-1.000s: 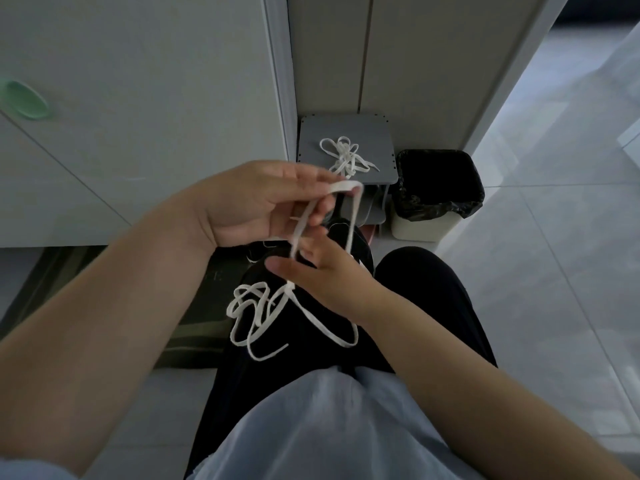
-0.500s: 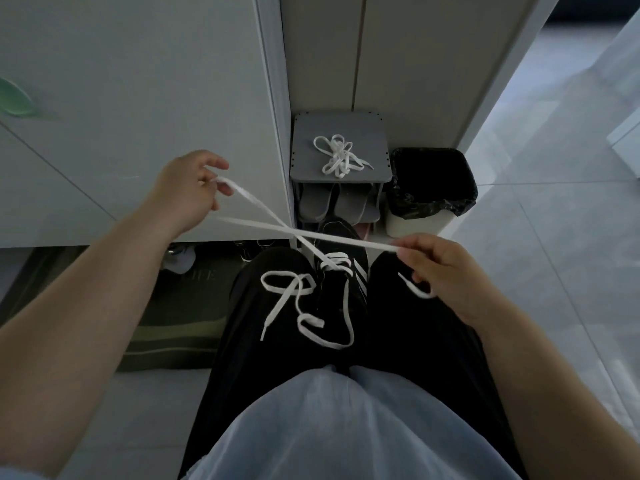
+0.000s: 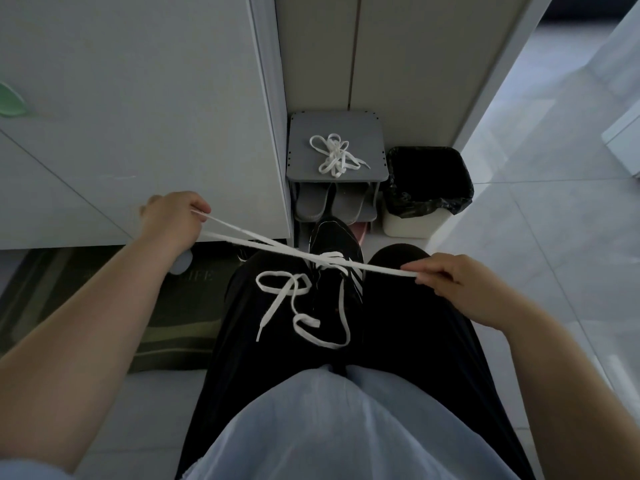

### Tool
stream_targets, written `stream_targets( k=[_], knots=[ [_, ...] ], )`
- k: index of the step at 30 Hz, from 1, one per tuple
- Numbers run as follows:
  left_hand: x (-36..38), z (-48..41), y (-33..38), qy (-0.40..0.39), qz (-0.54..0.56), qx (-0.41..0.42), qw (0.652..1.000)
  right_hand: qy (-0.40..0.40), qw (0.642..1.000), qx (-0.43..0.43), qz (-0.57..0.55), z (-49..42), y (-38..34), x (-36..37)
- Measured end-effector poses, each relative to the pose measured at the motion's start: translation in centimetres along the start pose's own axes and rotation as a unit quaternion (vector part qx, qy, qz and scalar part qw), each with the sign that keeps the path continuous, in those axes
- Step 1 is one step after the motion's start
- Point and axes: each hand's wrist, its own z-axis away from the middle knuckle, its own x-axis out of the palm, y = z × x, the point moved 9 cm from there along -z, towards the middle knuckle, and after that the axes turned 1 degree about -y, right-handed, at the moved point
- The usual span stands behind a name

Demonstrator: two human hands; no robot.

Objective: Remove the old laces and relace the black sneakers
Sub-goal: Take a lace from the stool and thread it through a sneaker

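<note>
White lace (image 3: 381, 269) pinched by L hand (image 3: 173, 216), R hand (image 3: 450, 275), lined bin (image 3: 408, 223), contents unclear.

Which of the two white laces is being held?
The lace on the black sneaker, stretched taut between the left hand and right hand. The other lace lies bundled and untouched on the grey rack.

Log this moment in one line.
left hand grips white lace | right hand pinches it | lace taut over black sneaker | bundled lace on grey rack
</note>
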Motion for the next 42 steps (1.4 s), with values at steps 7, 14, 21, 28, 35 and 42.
stream_targets(
  k=[7,14,21,28,35,42],
  knots=[
    [4.4,2.1,2.1,-0.170,-0.147,0.014,0.974,0.018,0.999,-0.011,-0.035,-0.2,-1.4,1.3],
    [4.1,12.7,17.5,-0.297,0.234,0.309,0.872,0.012,0.992,-0.115,-0.057,-2.0,-8.9,3.8],
    [3.8,11.7,15.8,-0.226,0.179,0.283,0.915,0.094,0.968,-0.041,-0.231,-3.8,-7.9,2.7],
    [4.9,10.5,12.5,-0.161,0.049,0.251,0.953,0.052,0.986,0.040,-0.151,-5.0,-5.4,5.9],
    [8.3,10.5,11.3,-0.145,-0.098,0.253,0.952,0.051,0.995,0.041,0.077,-5.8,-5.6,8.9],
    [9.3,10.5,12.0,-0.165,-0.152,0.260,0.939,0.014,0.995,0.099,-0.006,-6.6,-4.5,10.5]
  ],
)
